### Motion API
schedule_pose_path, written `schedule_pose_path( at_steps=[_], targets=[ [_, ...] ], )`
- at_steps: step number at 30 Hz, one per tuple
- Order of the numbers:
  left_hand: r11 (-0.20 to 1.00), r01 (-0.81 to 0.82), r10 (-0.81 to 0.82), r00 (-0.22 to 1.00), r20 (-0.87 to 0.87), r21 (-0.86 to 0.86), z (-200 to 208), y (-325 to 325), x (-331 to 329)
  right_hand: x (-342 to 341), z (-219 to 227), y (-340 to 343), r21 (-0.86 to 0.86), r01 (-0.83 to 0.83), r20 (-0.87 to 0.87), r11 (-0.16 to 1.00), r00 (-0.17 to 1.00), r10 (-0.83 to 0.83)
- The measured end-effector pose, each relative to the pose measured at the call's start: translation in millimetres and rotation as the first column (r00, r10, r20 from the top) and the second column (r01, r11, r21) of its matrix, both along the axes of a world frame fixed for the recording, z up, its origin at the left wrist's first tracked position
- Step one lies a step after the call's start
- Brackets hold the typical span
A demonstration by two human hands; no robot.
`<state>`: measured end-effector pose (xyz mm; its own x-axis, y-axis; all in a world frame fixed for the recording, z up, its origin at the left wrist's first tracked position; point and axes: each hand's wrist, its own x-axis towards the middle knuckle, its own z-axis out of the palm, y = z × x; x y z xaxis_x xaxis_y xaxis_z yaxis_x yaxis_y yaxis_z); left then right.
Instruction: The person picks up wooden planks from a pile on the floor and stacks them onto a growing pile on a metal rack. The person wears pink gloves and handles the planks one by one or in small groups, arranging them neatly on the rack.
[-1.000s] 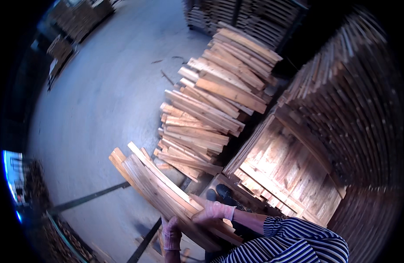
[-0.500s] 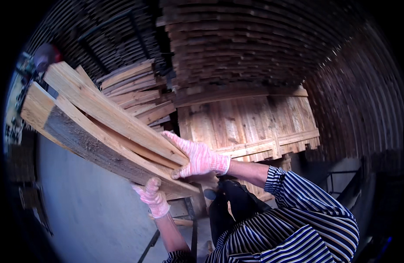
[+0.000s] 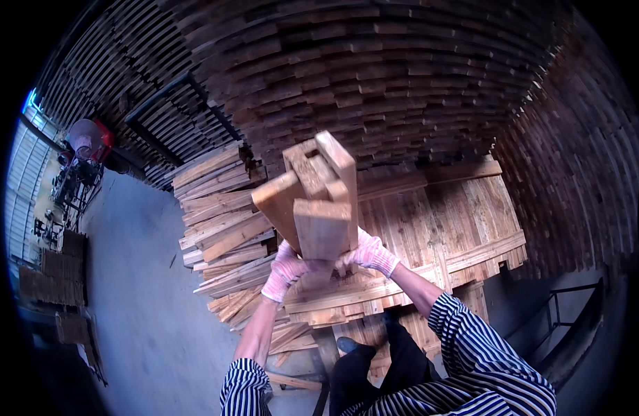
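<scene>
Since the earlier frame half a second ago, the bundle of boards (image 3: 323,232) has swung from slanting out to the left to standing roughly on end in front of the body, its cut top ends turned toward my camera. I see the left hand (image 3: 287,272) clasping it low on the left side and the right hand (image 3: 369,254) clasping it low on the right, both in pink-and-white knit gloves; the fingertips are partly hidden from me. The bundle is held in front of the near left part of a planked platform (image 3: 430,225), and its lower end is blurred, so I cannot tell whether it touches the wood.

On my left, a pile of loose boards (image 3: 222,232) lies fanned just beside the platform, with grey floor (image 3: 146,256) beyond. A wall of stacked slats (image 3: 402,83) closes off the platform's far side, and a second stack (image 3: 583,173) rises on its right. A dark metal frame (image 3: 156,99) stands against the slats behind the pile, and another low frame (image 3: 576,347) sits near the striped right sleeve (image 3: 472,333). Dark-trousered legs (image 3: 357,371) are close to the platform's near edge. Far left, I pick out a red machine part (image 3: 106,139) and brown stacks (image 3: 52,277), too small and dim for me to read any marking on them
</scene>
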<state>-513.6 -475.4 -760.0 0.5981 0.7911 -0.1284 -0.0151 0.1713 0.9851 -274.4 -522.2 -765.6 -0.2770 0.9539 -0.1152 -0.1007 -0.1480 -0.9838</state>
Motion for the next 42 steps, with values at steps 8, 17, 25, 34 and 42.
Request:
schedule_pose_path(
  at_steps=[8,17,25,34,42],
  targets=[
    [0.888,-0.17,0.312,0.906,0.287,-0.428,-7.0,5.7,28.6,42.8,89.3,-29.5,-0.026,0.13,0.404,0.991,0.908,-0.109],
    [0.58,0.104,0.411,0.819,0.4,-0.808,-162.0,-43.9,206.9,172.1,-36.0,-109.3,0.01,0.463,0.686,0.886,0.642,-0.343],
    [0.481,-0.173,0.416,0.908,0.051,-0.859,-205.6,-47.0,269.6,323.4,-126.3,-87.2,0.022,0.54,0.893,0.841,0.368,-0.259],
    [0.574,-0.195,0.443,0.891,0.101,-0.796,-171.7,-33.6,315.2,251.6,-62.9,-89.7,-0.229,0.469,0.56,0.853,0.78,-0.279],
    [0.571,-0.167,0.366,0.928,0.067,-0.804,-171.6,-40.0,351.4,306.0,-73.0,-118.0,-0.348,0.493,0.325,0.798,0.861,-0.391]
  ],
)
